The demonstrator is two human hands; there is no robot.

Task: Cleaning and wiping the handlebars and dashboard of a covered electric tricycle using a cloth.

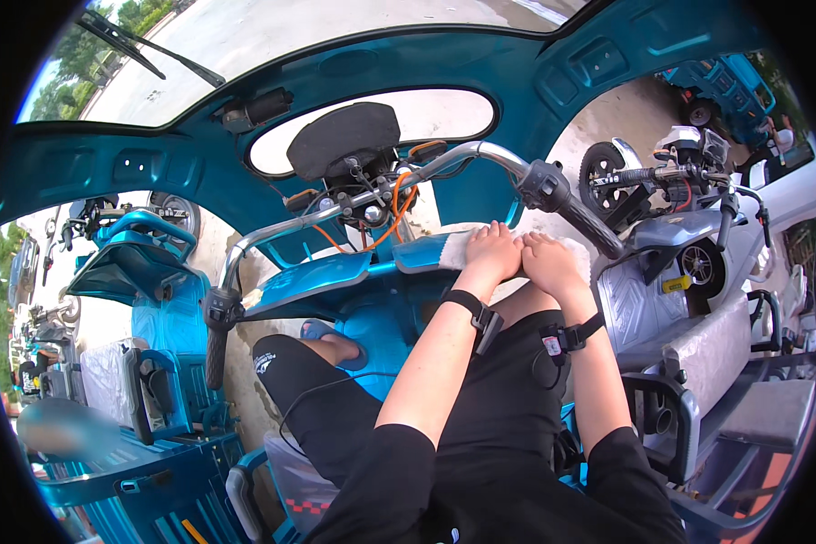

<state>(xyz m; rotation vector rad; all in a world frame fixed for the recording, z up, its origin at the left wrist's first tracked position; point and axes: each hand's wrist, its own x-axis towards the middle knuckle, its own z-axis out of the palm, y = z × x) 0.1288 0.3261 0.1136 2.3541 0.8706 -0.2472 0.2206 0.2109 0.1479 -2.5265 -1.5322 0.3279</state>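
In the head view, the person sits inside a teal three-wheeled vehicle, knees in black shorts below. Both hands lie side by side on a white cloth (467, 243), which is spread over the teal front panel (322, 279) just under the handlebar (399, 186). The left hand (491, 251) is flat, fingers together and pressed down on the cloth. The right hand (549, 261) is just beside it, touching it, also flat on the cloth with fingers bent a little; neither hand is closed around anything. Each wrist wears a black strap with a small device.

The cloth sits on the right part of the panel, near the right grip (571, 210); the left grip (216, 337) hangs far to the left and nobody touches it. Orange cables (397, 210) run behind the bar, under the dark dashboard (343, 138).

I judge the step in hand is wiping the panel, with both palms pushing the cloth. The next move seems to need even pressure and a slide to the left along the panel, keeping the cloth away from the cables.
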